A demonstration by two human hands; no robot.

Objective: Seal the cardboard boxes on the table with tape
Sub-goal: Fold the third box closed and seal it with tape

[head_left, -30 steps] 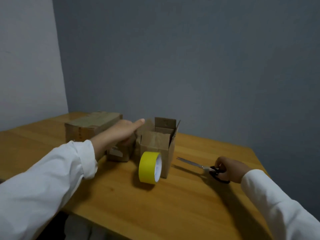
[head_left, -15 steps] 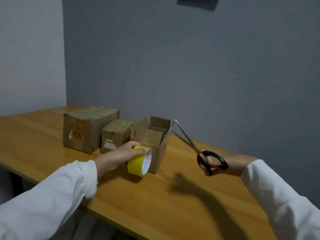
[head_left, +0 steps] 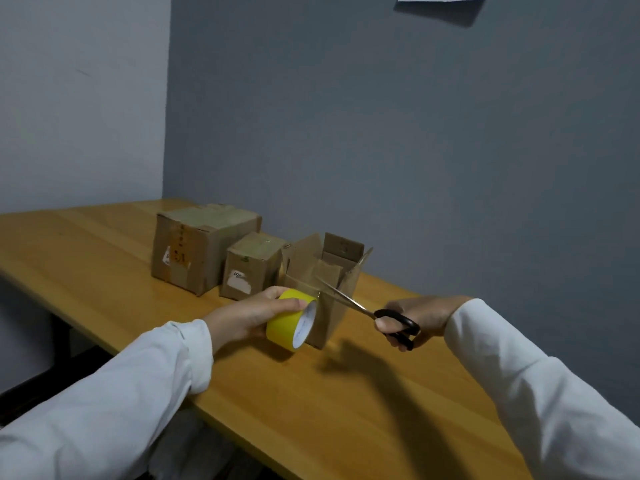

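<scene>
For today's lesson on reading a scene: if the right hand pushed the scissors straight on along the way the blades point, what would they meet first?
Probably the open cardboard box: the right hand aims the scissors up-left, tips over its front flap, just above the yellow tape roll. Depth is unclear.

Three boxes stand in a row on the counter (head_left: 104, 258): large box (head_left: 194, 251) leftmost, small box (head_left: 251, 266) in the middle, open box (head_left: 329, 271) rightmost. The tape roll (head_left: 289, 323) sits before the open box, the scissors (head_left: 367, 308) to its right.

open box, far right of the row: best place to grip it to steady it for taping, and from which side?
Probably the open box by its bare left wall, from above-left: the flaps stand up, and the yellow tape roll and scissors crowd its front and right. The left hand is nearest.
</scene>
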